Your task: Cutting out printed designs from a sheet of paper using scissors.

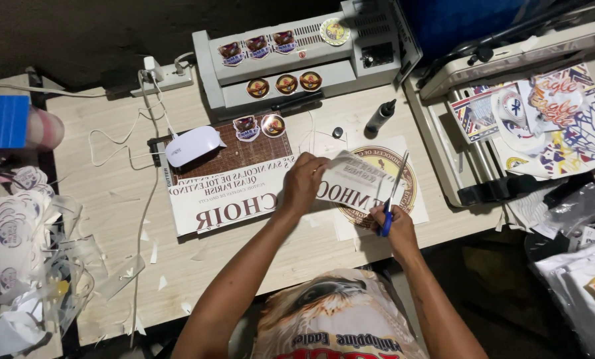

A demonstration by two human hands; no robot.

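My left hand (303, 184) pinches the upper edge of a white printed sheet (352, 183) with dark red lettering, lifting it off the wooden table (118, 219). In my right hand (395, 226) is a pair of blue-handled scissors (394, 193), blades pointing up along the sheet's right edge. A longer white printed banner strip (228, 199) lies flat to the left on a brown cutting mat (241, 151). Under the lifted sheet lies a print with a round gold emblem (390, 174).
A grey laminator (297, 60) with round stickers on it stands at the back. A white mouse-shaped device (192, 146), a small black bottle (380, 116) and a power strip (164, 76) are near. Paper trimmings (31, 266) pile at left; a printer (510, 106) with colourful prints stands right.
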